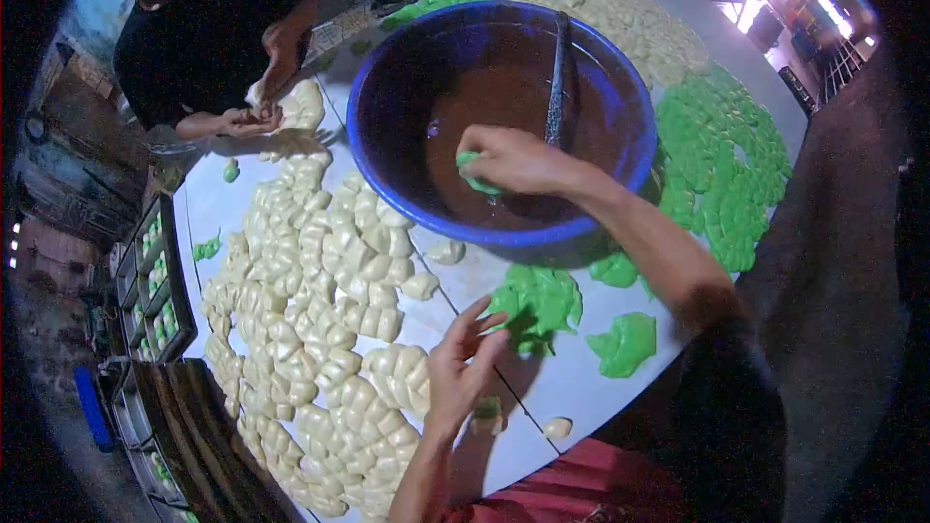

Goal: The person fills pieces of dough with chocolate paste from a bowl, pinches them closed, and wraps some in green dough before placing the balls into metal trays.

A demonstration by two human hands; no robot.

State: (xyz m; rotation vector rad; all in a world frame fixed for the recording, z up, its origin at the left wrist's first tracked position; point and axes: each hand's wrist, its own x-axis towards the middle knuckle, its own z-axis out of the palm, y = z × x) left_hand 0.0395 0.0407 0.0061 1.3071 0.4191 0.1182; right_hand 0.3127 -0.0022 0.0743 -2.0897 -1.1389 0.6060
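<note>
My right hand [516, 159] is closed around a piece of green dough [475, 174], above the brown filling or liquid inside a big blue tub [504, 234]. My left hand [467, 363] is held over the table with its fingers apart and nothing visible in it. Just beyond its fingertips lies a flattened patch of green dough [542, 305]. To the left of that hand, many cream-coloured dough lumps [320, 271] cover the white tabletop [455, 271]. Another green dough piece [623, 345] rests near the table's edge on the right.
A long, crusted stick [556, 87] leans inside the tub. Across the table, a co-worker's hands [254, 118] are together at pale dough. Dark trays [160, 281] holding green-and-white pieces stand at left. More green dough [722, 165] spreads right of the tub, with cream dough [601, 10] behind.
</note>
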